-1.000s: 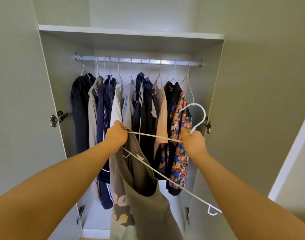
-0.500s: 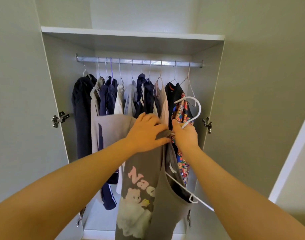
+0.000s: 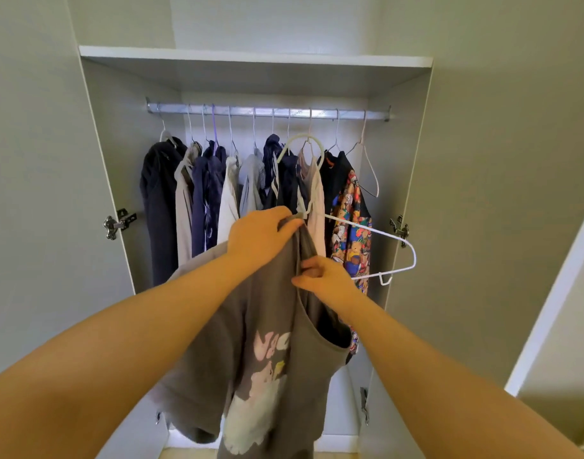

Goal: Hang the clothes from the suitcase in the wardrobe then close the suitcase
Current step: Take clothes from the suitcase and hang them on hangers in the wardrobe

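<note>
Left hand (image 3: 261, 240) curled round collar of grey-brown cotton T-shirt with pale cartoon print (image 3: 267, 342), clutching it against neck of white wire hanger (image 3: 376, 231). Right hand (image 3: 323, 279) pinches neckline edge just below. Shirt held before open grey wardrobe (image 3: 251, 56). Hanger hook below silver metal rail (image 3: 267, 111), not on it. Hanger's right arm juts bare. Row of dark and pale garments (image 3: 161, 200) hangs behind.

Your wardrobe (image 3: 111, 167) carries everything on one metal rail (image 3: 267, 111), fixed wall to wall just under the white shelf (image 3: 251, 56). From the rail's left end you have clothes on hangers packed side by side: a dark navy garment (image 3: 158, 207), a grey top (image 3: 183, 210), a navy piece (image 3: 206, 200), a white shirt (image 3: 227, 200), a light grey top (image 3: 251, 190), another navy garment (image 3: 284, 180), a pale pink top (image 3: 314, 193), then a black bear-print garment (image 3: 350, 226). At the right end hangs an empty white hanger (image 3: 370, 167), just beside that print.
</note>
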The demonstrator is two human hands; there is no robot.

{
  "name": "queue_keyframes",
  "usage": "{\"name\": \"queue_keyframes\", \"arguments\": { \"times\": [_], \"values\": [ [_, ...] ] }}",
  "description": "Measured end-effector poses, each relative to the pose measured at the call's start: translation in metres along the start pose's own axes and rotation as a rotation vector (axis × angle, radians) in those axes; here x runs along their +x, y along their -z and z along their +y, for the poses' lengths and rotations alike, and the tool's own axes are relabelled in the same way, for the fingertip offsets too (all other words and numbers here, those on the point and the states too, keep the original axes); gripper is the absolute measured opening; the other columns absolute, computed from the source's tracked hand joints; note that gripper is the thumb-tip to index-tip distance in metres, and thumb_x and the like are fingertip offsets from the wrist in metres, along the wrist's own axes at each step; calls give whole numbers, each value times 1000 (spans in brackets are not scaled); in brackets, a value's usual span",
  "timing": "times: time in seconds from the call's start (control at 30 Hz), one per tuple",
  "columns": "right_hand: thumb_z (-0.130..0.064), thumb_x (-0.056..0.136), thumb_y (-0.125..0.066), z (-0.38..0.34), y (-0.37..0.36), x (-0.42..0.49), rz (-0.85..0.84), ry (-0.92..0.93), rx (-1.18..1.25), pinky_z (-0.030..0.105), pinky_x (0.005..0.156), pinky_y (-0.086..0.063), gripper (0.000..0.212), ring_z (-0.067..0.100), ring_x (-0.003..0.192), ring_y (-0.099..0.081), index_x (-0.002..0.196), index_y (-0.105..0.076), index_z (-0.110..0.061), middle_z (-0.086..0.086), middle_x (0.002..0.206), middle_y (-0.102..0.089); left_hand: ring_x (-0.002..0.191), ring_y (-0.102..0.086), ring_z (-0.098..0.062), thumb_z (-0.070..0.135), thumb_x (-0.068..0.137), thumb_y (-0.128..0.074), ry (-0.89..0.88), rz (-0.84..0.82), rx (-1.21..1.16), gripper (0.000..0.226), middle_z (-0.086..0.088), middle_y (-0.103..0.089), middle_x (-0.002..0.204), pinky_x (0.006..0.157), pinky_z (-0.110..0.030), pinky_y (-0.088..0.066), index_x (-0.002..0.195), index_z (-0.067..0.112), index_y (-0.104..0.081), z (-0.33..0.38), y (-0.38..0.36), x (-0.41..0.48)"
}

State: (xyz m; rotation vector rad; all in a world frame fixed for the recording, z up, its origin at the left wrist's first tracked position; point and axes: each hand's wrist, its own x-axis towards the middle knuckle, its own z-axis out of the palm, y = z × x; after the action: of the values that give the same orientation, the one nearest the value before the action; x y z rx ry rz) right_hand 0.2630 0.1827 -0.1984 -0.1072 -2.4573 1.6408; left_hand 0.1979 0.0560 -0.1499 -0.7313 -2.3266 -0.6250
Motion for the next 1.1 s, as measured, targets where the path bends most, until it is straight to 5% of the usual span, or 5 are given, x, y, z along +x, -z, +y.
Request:
{"name": "queue_keyframes", "arguments": {
  "times": [0.33, 0.43, 0.57, 0.67, 1.1],
  "values": [
    [-30, 89, -63, 38, 5, -9, -694, -522, -534, 20, 53, -43, 18, 12, 55, -47, 94, -54, -15, 1, 84, -50, 70, -51, -16, 40, 95, -47, 151, 155, -166, 29, 4, -53, 66, 53, -24, -35, 95, 16, -63, -31, 37, 8],
    [-29, 90, -59, 50, 14, -1, -541, -470, -655, 22, 59, -45, 30, 11, 61, -53, 113, -53, -10, 4, 97, -51, 61, -46, -17, 37, 95, -49, 88, 161, -136, 27, 6, -45, 56, 50, -20, -31, 82, 15, -59, -44, 44, 5],
    [-26, 90, -54, 44, 38, 11, -240, -232, -894, 23, 60, -41, 29, 16, 67, -49, 65, -53, -12, 7, 74, -52, 59, -49, -20, 42, 93, -50, 28, 29, -113, 41, 0, -46, 56, 54, -29, -35, 74, 6, -57, -65, 40, -11],
    [-38, 91, -53, 50, 62, 12, -232, -248, -1080, 31, 90, -48, 36, 25, 105, -57, 107, -65, -9, 9, 115, -62, 58, -46, -16, 44, 91, -48, 84, 44, -154, 40, 3, -43, 54, 58, -32, -37, 62, 17, -49, -80, 38, -22],
    [-46, 94, -48, 35, -14, -7, -420, -389, -353, 38, 99, -39, 55, 28, 126, -45, 140, -38, -17, 8, 140, -44, 53, -43, -12, 40, 95, -48, 17, 61, -168, 32, 5, -42, 54, 55, -28, -34, 68, 24, -49, -55, 35, -13]
  ]
}}
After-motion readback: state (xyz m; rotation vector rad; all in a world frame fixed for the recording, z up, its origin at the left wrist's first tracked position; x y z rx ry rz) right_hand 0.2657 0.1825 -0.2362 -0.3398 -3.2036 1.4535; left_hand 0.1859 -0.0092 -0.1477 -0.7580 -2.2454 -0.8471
